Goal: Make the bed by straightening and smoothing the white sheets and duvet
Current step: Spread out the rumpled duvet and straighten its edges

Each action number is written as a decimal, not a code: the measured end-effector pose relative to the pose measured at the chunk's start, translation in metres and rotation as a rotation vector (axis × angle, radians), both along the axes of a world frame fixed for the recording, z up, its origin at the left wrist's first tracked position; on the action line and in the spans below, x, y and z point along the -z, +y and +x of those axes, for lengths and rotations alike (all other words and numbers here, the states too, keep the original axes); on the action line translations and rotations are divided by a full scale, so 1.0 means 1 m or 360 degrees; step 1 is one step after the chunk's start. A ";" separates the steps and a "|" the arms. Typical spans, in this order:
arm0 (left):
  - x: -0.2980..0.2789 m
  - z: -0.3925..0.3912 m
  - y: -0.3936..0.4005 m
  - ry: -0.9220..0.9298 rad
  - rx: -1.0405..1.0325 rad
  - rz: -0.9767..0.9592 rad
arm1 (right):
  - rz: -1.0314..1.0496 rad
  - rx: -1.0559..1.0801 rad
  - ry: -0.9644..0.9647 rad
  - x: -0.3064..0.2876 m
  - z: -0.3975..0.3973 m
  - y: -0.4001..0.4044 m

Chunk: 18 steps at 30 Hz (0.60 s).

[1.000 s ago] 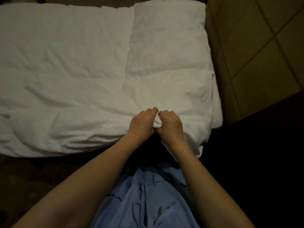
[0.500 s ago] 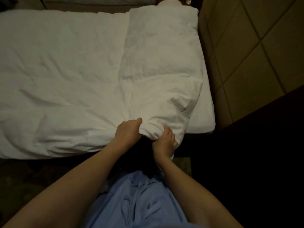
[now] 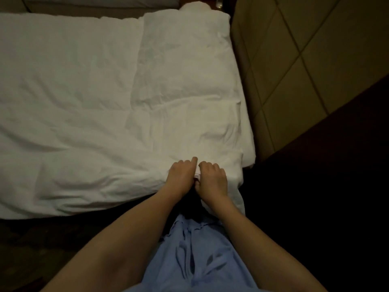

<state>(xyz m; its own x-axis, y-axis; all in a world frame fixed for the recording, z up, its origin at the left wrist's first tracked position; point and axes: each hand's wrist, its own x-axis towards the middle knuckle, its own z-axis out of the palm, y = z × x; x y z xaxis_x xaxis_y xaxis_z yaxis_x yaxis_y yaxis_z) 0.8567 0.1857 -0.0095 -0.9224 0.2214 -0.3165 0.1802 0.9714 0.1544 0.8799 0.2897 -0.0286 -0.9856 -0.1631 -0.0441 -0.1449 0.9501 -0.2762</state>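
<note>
White duvet (image 3: 105, 98) edge gripped by both hands.

White duvet (image 3: 88, 106) reads as soft matt cloth, crumpled and creased all over; quilted headboard (image 3: 305, 66) looks like smooth padded tan upholstery with stitched seams; blue garment (image 3: 195, 256) thin, wrinkled fabric

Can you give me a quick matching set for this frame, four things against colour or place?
Things:
1. duvet
2. garment
3. headboard
4. left hand

Descriptions:
A. tan, quilted, right of the bed
B. white, creased, spread over the bed
C. gripping the duvet's near edge, beside the right hand
D. light blue, bottom centre

Pairs: 1-B, 2-D, 3-A, 4-C
</note>
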 end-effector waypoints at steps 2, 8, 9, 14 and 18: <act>-0.001 0.000 0.001 0.0003 -0.0038 0.0006 | 0.0191 0.0006 0.0061 0.009 0.012 0.001; -0.007 0.002 -0.011 0.0070 -0.0027 0.0031 | 0.0065 0.0479 -0.0307 0.036 0.003 0.011; -0.006 0.002 -0.013 0.0084 -0.0029 0.0038 | 0.0099 0.0494 -0.0220 0.037 0.003 0.014; -0.008 0.008 -0.012 -0.0121 0.0037 -0.0039 | 0.0397 -0.0230 -0.0067 0.004 -0.031 0.047; -0.040 -0.030 -0.004 0.0370 -0.0096 0.0241 | 0.0506 -0.0514 0.0991 -0.079 -0.095 0.070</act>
